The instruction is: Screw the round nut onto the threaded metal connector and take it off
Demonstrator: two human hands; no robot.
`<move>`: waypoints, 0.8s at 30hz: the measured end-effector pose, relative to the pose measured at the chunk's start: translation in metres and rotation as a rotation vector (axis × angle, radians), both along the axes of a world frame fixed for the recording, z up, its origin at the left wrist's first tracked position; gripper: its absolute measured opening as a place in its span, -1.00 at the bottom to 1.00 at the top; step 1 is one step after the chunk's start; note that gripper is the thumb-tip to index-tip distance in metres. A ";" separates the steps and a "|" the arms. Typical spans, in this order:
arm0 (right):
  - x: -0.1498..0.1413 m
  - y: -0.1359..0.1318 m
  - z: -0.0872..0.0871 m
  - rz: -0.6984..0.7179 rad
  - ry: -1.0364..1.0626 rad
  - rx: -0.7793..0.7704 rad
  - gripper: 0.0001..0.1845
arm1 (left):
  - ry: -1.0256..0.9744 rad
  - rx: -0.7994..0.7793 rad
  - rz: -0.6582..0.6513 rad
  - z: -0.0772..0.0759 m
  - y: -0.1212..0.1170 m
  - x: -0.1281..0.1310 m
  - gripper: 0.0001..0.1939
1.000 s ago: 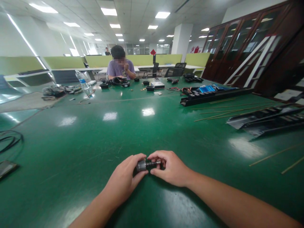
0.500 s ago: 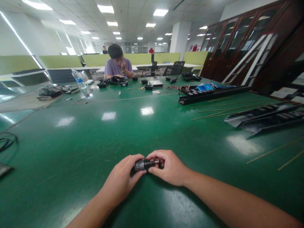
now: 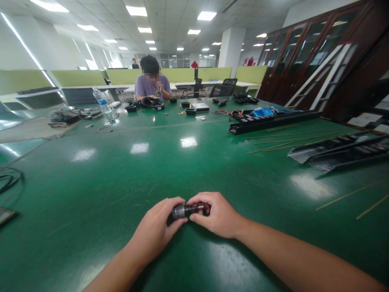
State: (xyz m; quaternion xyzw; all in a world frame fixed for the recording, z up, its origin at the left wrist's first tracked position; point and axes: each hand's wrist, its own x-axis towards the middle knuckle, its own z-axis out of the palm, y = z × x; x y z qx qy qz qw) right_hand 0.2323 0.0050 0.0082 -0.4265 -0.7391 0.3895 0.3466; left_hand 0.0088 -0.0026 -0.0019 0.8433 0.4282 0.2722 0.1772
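Note:
A small dark metal cylinder with a thin shaft lies crosswise between my two hands, low over the green table. My left hand is closed round its thicker grey end. The fingers and thumb of my right hand pinch the thin shaft end. Both hands rest on or just above the tabletop near its front edge. Part of the piece is hidden inside my right fingers.
A person in a purple shirt sits at the far side among black parts and a water bottle. Long black rails and dark trays lie at the right, with thin rods. Cables lie at the left edge.
My hands hold the same grip on the metal piece and have barely shifted. The person across the table has lowered a hand from the face.

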 end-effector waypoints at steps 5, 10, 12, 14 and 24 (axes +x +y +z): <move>0.000 0.000 -0.001 -0.002 0.001 0.003 -0.74 | 0.004 -0.022 -0.020 0.002 0.000 0.000 -0.65; 0.000 0.000 -0.001 0.014 -0.007 0.030 -0.76 | 0.009 -0.044 -0.033 0.003 -0.001 0.002 -0.65; 0.000 0.000 -0.001 0.022 -0.015 0.027 -0.77 | 0.006 -0.044 -0.034 0.002 -0.001 0.002 -0.65; 0.000 0.000 -0.001 0.023 -0.024 0.024 -0.78 | 0.005 -0.048 -0.032 0.002 -0.002 0.002 -0.66; 0.000 0.001 -0.001 0.008 -0.040 0.004 -0.82 | 0.011 -0.095 -0.023 0.002 -0.004 0.005 -0.74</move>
